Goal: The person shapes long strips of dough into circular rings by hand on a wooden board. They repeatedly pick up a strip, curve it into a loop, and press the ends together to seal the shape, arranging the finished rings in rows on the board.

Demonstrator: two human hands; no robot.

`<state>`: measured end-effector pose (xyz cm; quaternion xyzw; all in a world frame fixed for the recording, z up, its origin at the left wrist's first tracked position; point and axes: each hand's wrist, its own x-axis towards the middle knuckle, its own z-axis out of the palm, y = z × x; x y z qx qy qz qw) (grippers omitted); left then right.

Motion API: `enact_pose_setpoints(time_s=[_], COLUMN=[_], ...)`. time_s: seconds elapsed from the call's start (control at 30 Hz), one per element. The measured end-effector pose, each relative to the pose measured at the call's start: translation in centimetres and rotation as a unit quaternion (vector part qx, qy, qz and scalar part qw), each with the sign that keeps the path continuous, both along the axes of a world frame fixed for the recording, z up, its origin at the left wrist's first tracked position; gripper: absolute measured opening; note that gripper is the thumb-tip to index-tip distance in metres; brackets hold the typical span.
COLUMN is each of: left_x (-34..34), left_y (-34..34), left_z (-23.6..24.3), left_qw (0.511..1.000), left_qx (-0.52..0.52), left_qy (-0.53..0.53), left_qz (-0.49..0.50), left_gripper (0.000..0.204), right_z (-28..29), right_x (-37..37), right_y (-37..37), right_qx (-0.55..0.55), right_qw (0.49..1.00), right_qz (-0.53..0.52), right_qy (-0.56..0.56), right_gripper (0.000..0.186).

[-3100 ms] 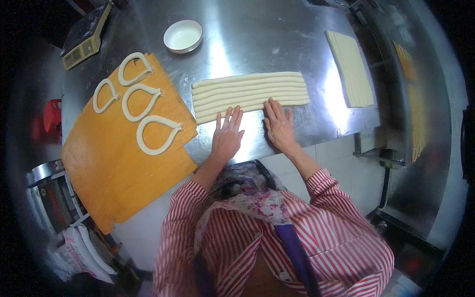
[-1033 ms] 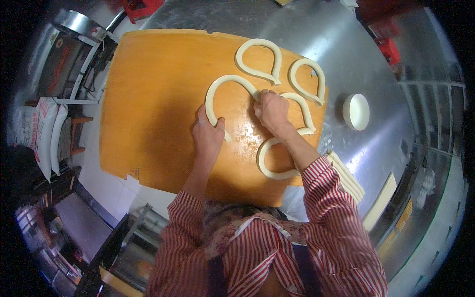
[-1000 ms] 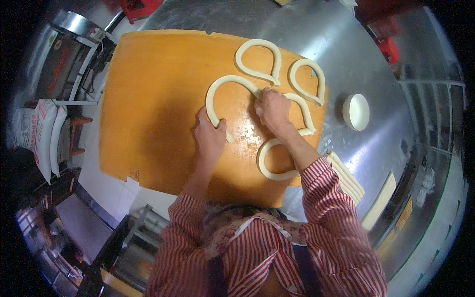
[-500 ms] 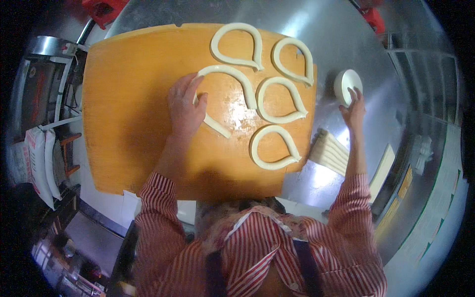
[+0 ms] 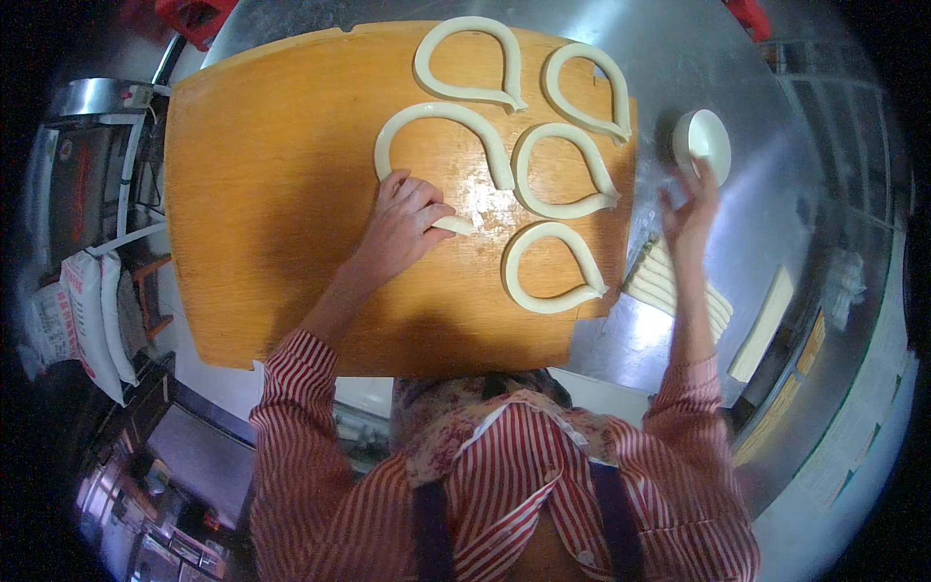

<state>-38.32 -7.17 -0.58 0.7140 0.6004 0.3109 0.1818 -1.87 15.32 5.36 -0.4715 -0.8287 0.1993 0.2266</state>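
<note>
fingers (image 5: 444,208) of my left hand (image 5: 407,221) curl over the open dough strip (image 5: 465,118); my right hand (image 5: 690,218) is at the white bowl (image 5: 713,138)

on the left, thumb and fingers are clamped about the strip's lower run, its tip poking out just past them. how hard they press i cannot tell. on the right, thumb and fingers are spread apart, the fingertips overlapping the bowl's near rim; they blur, so whether they touch it, or what it holds, i cannot tell.

the strip lies on the wooden board (image 5: 262,209) in an open arch, its upper end just beside one of the four closed loops (image 5: 523,167), its two ends not yet joined.

to do this well, i judge, the left grip should be light: dough this soft would likely flatten or stretch under a squeeze. a steady hold near the tip should preserve the curve while my other hand is away. the upper end wants care, since it could stick to its neighbour. reaching over the ridged slab (image 5: 684,294) on the metal table (image 5: 616,351), the right sleeve (image 5: 689,388) should stay off the dough.
</note>
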Motion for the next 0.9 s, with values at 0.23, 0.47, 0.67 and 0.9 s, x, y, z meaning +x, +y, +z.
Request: enact_pose_setpoints(time_s=[0.23,0.47,0.67,0.9], left_x=[1.3,1.0,1.1,1.1], left_y=[1.6,1.3,1.4,2.2], left_z=[-0.3,-0.5,-0.5,0.1], left_qw=[0.999,0.999,0.998,0.998], left_qx=[0.021,0.007,0.006,0.0], left_qy=[-0.002,-0.014,-0.014,-0.009], left_qz=[0.038,0.047,0.056,0.069], left_gripper=[0.027,0.026,0.025,0.025], right_z=[0.6,-1.1,-1.3,-2.8], right_x=[-15.1,-14.9,-17.5,-16.8], right_y=[-15.5,-15.6,-10.7,-10.4], right_qx=[-0.035,-0.005,0.041,-0.067], right_qw=[0.967,0.968,0.989,0.987], right_qz=[0.191,0.18,0.097,0.123], right_qy=[-0.166,-0.174,-0.102,-0.074], right_gripper=[0.051,0.042,0.044,0.044])
